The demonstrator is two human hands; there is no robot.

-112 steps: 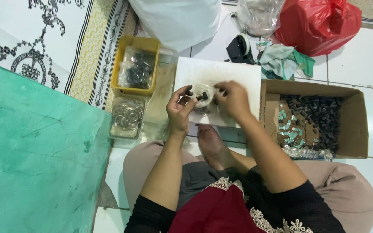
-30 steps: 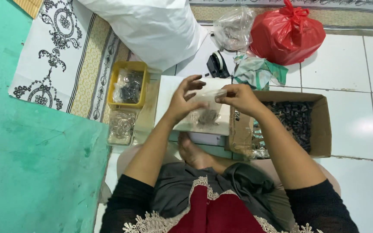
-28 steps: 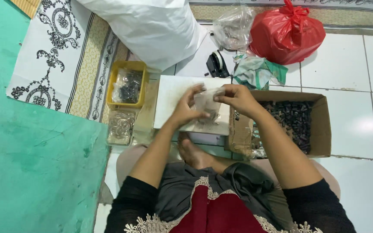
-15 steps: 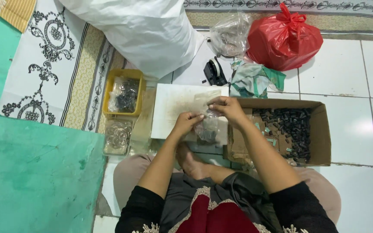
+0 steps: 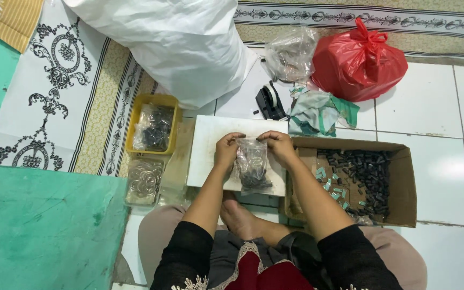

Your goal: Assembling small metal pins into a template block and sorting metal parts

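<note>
A small clear plastic bag (image 5: 252,171) with small dark parts at its bottom hangs between both hands over a white board (image 5: 205,156). My left hand (image 5: 225,150) pinches the bag's top left corner. My right hand (image 5: 278,146) pinches its top right corner. The bag's mouth is stretched between the two hands. I sit on the floor with a bare foot (image 5: 240,217) under the board's near edge.
A cardboard box (image 5: 404,182) of small dark parts and teal pieces lies to the right. A yellow tray (image 5: 135,115) and a clear container of rings (image 5: 144,181) lie to the left. Beyond are a big white sack (image 5: 183,43), a red bag (image 5: 361,62), a tape dispenser (image 5: 269,103) and crumpled cloth (image 5: 318,113).
The hands lifted the bag's top so it now hangs upright between them, stretched at its mouth. The camera view shifted slightly.
</note>
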